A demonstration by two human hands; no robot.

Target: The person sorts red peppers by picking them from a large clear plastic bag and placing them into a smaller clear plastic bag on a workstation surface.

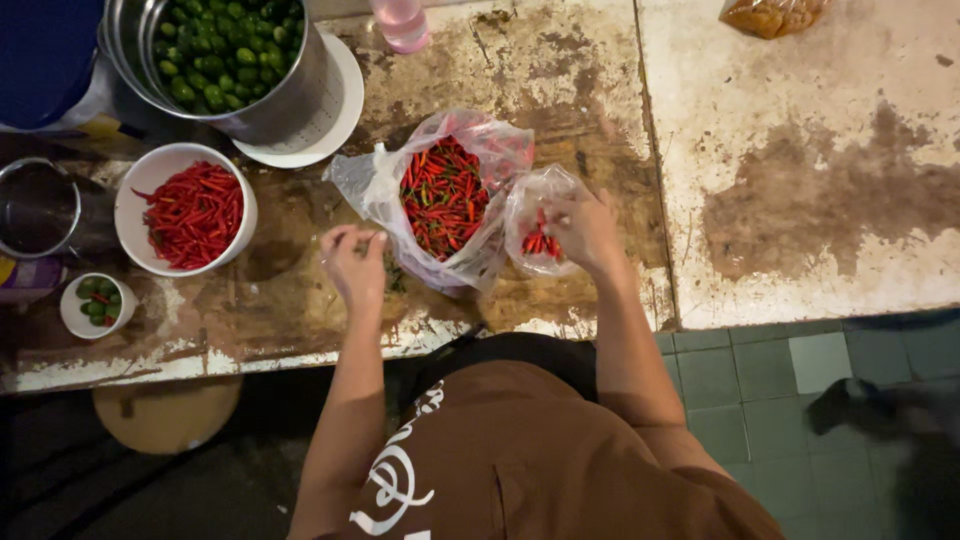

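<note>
At frame centre, the right hand pinched a small, limp, light chilli bag by its top, while the left hand was curled, contents unclear.

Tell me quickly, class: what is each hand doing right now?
Left hand: fingers pinched together beside the big chilli bag; what it holds cannot be told.
Right hand: closed on the small chilli bag.

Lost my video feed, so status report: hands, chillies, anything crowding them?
Left hand pinched, contents unclear. Right hand grips small bag of red chillies. Big open chilli bag between hands. White bowl of chillies left, apart.
</note>
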